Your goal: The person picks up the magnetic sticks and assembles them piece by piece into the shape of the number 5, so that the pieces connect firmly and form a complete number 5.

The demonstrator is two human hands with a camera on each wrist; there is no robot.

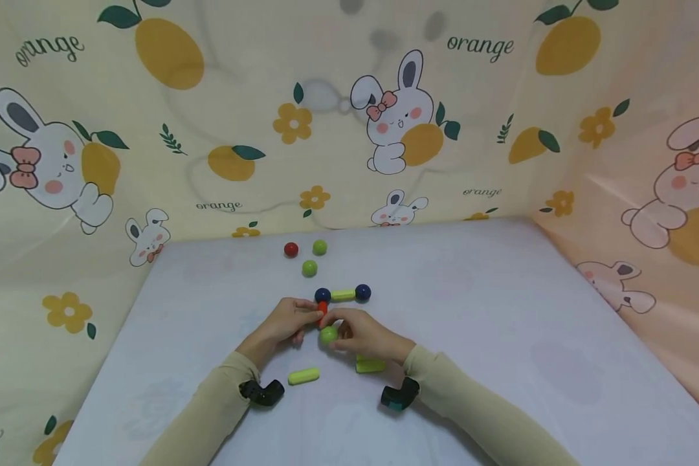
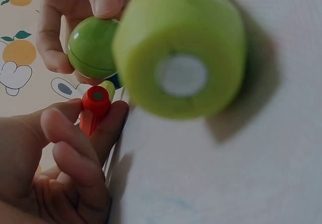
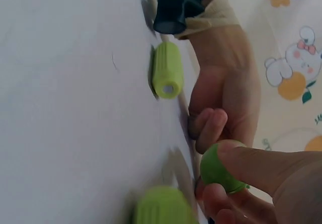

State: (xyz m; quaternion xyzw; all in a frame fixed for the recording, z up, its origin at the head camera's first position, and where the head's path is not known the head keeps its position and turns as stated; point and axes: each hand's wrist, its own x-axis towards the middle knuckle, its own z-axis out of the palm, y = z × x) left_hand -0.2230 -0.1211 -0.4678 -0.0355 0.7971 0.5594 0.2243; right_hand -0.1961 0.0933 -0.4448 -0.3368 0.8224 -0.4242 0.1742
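My left hand [image 1: 282,323] pinches a red rod [image 1: 322,313] between thumb and fingers; the rod's near end [image 2: 95,100] shows in the left wrist view. At its far end is a dark blue ball [image 1: 323,296], joined by a yellow-green rod [image 1: 343,295] to a second dark blue ball [image 1: 363,292]. My right hand [image 1: 369,336] grips a green ball [image 1: 328,335] with thumb and fingers, close to the red rod's near end. In the left wrist view a gap shows between this ball [image 2: 92,48] and the rod.
On the white table [image 1: 472,310], a yellow-green rod [image 1: 303,376] lies near the left wrist, and others [image 1: 370,366] lie under the right wrist. Behind the hands are a red ball [image 1: 291,250] and two green balls [image 1: 320,247]. A patterned cloth hangs behind.
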